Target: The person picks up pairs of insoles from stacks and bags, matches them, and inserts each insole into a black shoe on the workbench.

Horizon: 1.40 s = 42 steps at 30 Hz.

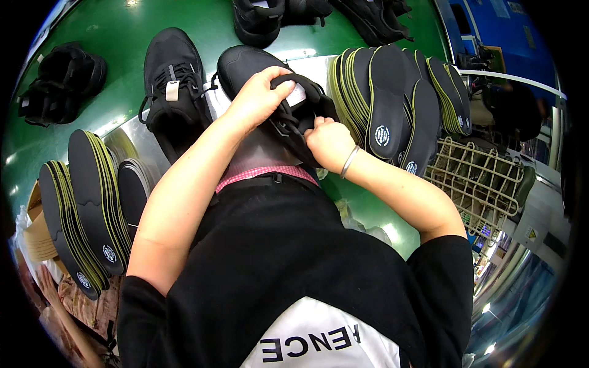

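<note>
A black lace-up sneaker (241, 66) lies in front of me with its toe pointing away and its opening toward me. My left hand (261, 98) is closed on the shoe's tongue, thumb and fingers pinching its padded edge. At the heel side, my right hand (330, 142) is curled over the collar, its fingertips partly hidden at the opening. Something pale shows inside the shoe. Just left of it sits a matching black sneaker (173, 80), upright, with a small beige tag on its laces.
Stacks of black insoles with yellow-green edges stand at the right (386, 104) and left (86, 202). More black shoes rest on the green table (123, 27), at far left (61, 83) and the back (257, 21). A wire rack (475, 181) stands at right. Another person's arm (67, 319) shows lower left.
</note>
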Available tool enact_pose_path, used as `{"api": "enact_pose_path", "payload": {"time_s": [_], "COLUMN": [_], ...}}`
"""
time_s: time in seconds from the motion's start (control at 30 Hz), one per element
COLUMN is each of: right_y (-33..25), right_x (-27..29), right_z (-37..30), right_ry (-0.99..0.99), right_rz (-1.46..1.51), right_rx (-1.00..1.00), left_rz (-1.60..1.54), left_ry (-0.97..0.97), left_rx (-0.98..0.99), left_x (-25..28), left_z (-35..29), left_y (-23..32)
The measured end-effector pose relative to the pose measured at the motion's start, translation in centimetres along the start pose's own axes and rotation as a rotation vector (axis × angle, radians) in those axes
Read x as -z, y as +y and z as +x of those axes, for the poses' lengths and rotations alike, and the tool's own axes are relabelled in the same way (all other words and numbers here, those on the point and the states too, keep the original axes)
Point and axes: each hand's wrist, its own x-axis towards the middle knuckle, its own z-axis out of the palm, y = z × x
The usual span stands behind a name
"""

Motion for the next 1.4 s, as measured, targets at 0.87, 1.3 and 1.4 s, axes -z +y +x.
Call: {"api": "enact_pose_path", "payload": {"time_s": [0.87,1.3,1.4], "right_y": [-0.1,-0.2,-1.7], "right_x": [6.1,2.4,4.9], "right_z": [-0.5,-2.9,-2.8], "right_ry": [-0.807,-0.469,-0.367], "right_rz": [0.173,0.241,0.247], "right_rx": [-0.031,0.001,0.117], "left_rz": [0.103,0.533,0.693], "left_ry": [0.086,0.366,0.41], "left_rx": [-0.143,-0.487,0.032], "left_x": [-0.2,1.5,4.5], "left_z": [0.4,-8.6,-12.3], "left_y": [-0.9,3.7,1.4]}}
